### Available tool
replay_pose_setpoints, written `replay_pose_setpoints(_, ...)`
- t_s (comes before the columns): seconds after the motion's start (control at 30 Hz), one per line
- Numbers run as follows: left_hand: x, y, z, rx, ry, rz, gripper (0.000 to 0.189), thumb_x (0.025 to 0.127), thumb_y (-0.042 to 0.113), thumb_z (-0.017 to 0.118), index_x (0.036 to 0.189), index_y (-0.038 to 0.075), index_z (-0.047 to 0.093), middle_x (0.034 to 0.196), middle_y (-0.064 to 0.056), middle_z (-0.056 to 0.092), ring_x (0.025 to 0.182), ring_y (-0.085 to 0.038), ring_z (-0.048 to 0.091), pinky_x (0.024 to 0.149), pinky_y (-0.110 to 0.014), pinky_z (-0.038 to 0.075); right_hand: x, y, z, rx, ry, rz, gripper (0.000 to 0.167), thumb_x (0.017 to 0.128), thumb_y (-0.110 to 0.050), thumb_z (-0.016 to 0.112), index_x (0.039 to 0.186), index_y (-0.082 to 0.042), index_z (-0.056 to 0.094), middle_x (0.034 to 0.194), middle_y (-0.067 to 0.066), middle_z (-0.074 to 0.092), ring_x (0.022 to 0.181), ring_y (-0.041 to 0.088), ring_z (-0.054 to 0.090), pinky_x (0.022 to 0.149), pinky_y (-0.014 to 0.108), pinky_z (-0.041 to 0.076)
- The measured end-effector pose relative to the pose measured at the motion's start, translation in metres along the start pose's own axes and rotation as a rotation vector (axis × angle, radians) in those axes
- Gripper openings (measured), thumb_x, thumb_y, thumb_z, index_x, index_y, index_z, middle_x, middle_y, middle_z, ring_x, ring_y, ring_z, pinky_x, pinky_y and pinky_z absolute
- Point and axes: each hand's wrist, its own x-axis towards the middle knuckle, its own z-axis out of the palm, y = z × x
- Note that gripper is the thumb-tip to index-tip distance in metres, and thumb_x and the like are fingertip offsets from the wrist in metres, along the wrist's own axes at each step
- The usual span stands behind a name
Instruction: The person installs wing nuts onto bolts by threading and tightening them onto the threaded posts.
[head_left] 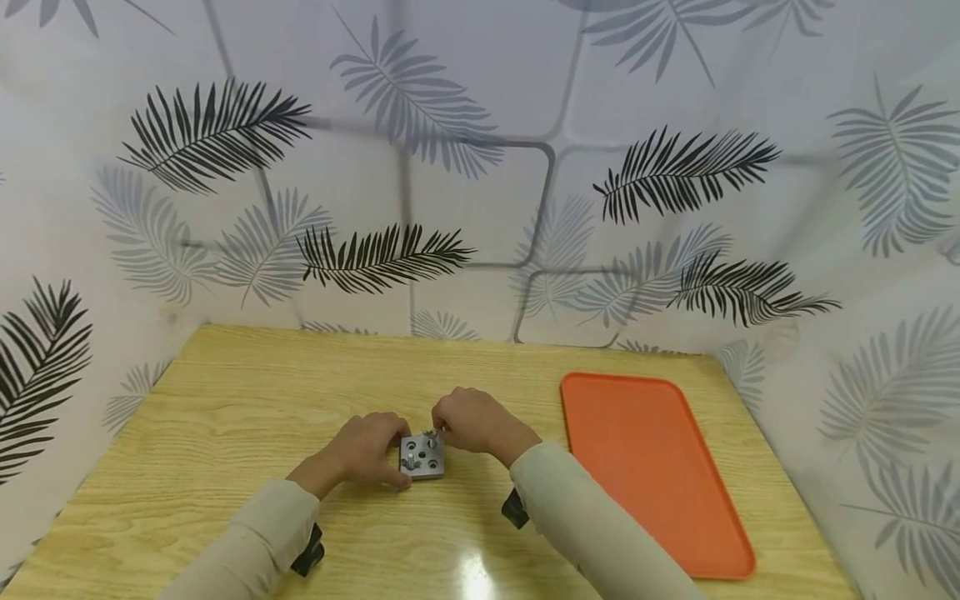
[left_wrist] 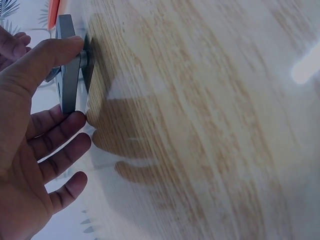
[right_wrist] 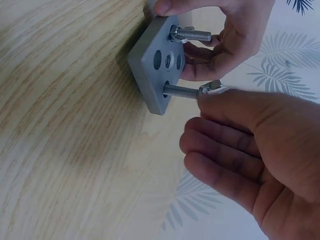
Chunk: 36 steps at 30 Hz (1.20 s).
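Observation:
A square grey metal plate point(head_left: 422, 467) with several holes is held at its edges by my left hand point(head_left: 366, 450), thumb on the near side and fingers at the far side. Two threaded bolts stand up from it. Low on one bolt point(right_wrist: 200, 35) sits a wing nut point(right_wrist: 176, 34), close to the plate's face. My right hand point(head_left: 476, 421) pinches a second wing nut point(right_wrist: 214, 86) at the tip of the other bolt point(right_wrist: 181, 91). In the left wrist view, a bolt head point(left_wrist: 84, 59) under the plate props it off the tabletop.
An orange tray point(head_left: 645, 467) lies on the right of the wood-grain table point(head_left: 262, 383). Behind the table hangs a pale leaf-patterned cloth point(head_left: 480, 200). Dark wrist devices show under both sleeves.

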Motion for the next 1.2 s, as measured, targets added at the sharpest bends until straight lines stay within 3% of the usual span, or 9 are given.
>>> replay_pose_setpoints(0.17,0.0005,-0.0005,-0.0008,0.005,-0.006,-0.001,0.048,0.068,0.041,0.090,0.101,0.015,0.066,0.093,0.004,0.062,0.084,-0.012,0.053,0.076,-0.041,0.045,-0.0012,-0.0018,-0.0038,-0.019,-0.040,0.018,0.007,0.088,-0.017,0.073,0.093,-0.016,0.078,0.085,-0.005,0.073,0.066,0.006,0.057,0.063,0.022,0.049)
replay_pose_setpoints(0.3,0.0002,-0.0005,-0.0012,0.009,-0.007,0.001,0.048,0.068,0.041,0.090,0.100,0.015,0.066,0.093,0.004,0.062,0.084,-0.013,0.053,0.075,-0.041,0.045,-0.0003,-0.0029,-0.0051,-0.008,-0.063,0.029,0.021,0.090,-0.017,0.072,0.111,-0.017,0.073,0.105,-0.003,0.073,0.088,0.011,0.068,0.074,0.027,0.055)
replay_pose_setpoints(0.43,0.0003,-0.0005,-0.0002,0.007,-0.009,-0.002,0.047,0.069,0.041,0.089,0.100,0.015,0.065,0.093,0.004,0.062,0.085,-0.013,0.053,0.077,-0.043,0.045,0.0021,-0.0029,-0.0047,0.009,-0.090,0.007,0.036,0.092,-0.014,0.071,0.128,-0.017,0.068,0.120,0.000,0.070,0.108,0.014,0.068,0.088,0.031,0.056)
replay_pose_setpoints(0.67,0.0005,0.0001,0.0006,-0.001,-0.012,-0.017,0.046,0.069,0.041,0.089,0.100,0.016,0.065,0.094,0.005,0.062,0.086,-0.014,0.053,0.079,-0.045,0.045,0.0054,-0.0017,-0.0002,-0.009,-0.075,0.006,0.024,0.093,-0.019,0.070,0.116,-0.013,0.073,0.102,-0.002,0.074,0.090,0.011,0.067,0.081,0.028,0.056)
replay_pose_setpoints(0.9,0.0001,0.0005,0.0003,-0.001,-0.004,-0.008,0.046,0.069,0.041,0.090,0.100,0.016,0.065,0.093,0.005,0.062,0.085,-0.013,0.053,0.079,-0.045,0.045,0.0038,-0.0016,0.0008,-0.039,-0.026,0.025,0.013,0.094,-0.019,0.069,0.103,-0.014,0.077,0.095,-0.002,0.076,0.079,0.010,0.067,0.074,0.027,0.056)
replay_pose_setpoints(0.97,0.0006,-0.0001,0.0007,0.005,-0.002,-0.008,0.046,0.069,0.041,0.090,0.100,0.016,0.065,0.093,0.005,0.062,0.084,-0.013,0.053,0.078,-0.044,0.045,0.0029,-0.0013,0.0005,-0.039,-0.014,0.028,0.009,0.094,-0.019,0.069,0.094,-0.015,0.077,0.088,-0.004,0.074,0.071,0.008,0.062,0.068,0.024,0.053)
replay_pose_setpoints(1.07,0.0011,-0.0005,0.0008,0.007,-0.001,-0.008,0.046,0.069,0.041,0.090,0.099,0.017,0.065,0.093,0.005,0.062,0.084,-0.013,0.053,0.078,-0.044,0.045,0.0014,-0.0005,0.0001,-0.030,-0.004,0.029,0.016,0.095,-0.017,0.068,0.080,-0.015,0.073,0.071,-0.007,0.064,0.058,0.006,0.048,0.058,0.021,0.043)
replay_pose_setpoints(1.2,0.0013,0.0001,0.0002,-0.003,-0.004,-0.008,0.045,0.069,0.041,0.090,0.099,0.017,0.065,0.093,0.005,0.062,0.083,-0.013,0.053,0.077,-0.044,0.045,-0.0008,0.0002,-0.0013,-0.030,-0.012,0.026,0.011,0.090,-0.014,0.069,0.080,-0.014,0.073,0.064,-0.008,0.055,0.055,0.006,0.041,0.053,0.021,0.036)
